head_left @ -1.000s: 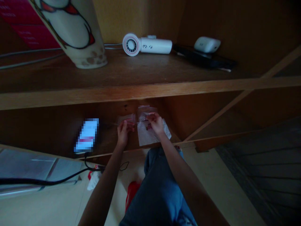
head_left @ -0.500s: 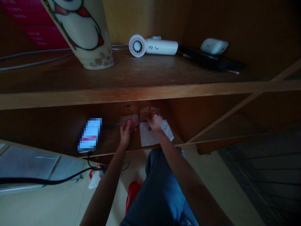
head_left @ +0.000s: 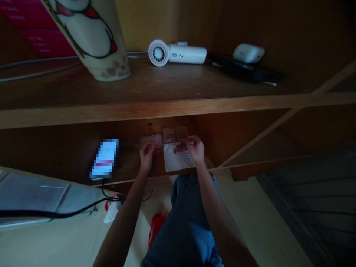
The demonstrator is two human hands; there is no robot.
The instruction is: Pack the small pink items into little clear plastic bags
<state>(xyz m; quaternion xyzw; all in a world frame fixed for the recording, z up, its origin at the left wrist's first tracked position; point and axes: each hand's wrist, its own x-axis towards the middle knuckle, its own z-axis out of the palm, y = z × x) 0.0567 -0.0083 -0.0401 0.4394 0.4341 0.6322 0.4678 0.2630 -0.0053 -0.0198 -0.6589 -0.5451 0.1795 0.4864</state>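
Note:
On the lower shelf, my left hand [head_left: 147,152] is closed, with something small and reddish, perhaps beads, showing at its fingertips [head_left: 157,150]. It is at the near edge of a clear plastic bag [head_left: 151,139]. My right hand [head_left: 196,149] has its fingers pinched together over the right side of a white paper sheet [head_left: 175,162]; what they hold, if anything, is too small to make out. A little pile of dark pink beads [head_left: 181,147] lies on the sheet beside these fingers. Two small clear bags [head_left: 169,135] lie behind the paper.
A lit phone [head_left: 105,158] lies left of my hands, a black cable [head_left: 69,214] running below it. On the upper shelf [head_left: 155,89] are a patterned cup [head_left: 94,40], a white handheld fan [head_left: 186,54], a white case [head_left: 248,53] and a dark flat object [head_left: 257,74].
My right hand has moved right, away from the small bags, uncovering the pink beads on the paper. My left hand stays nearly in place. The view has shifted slightly.

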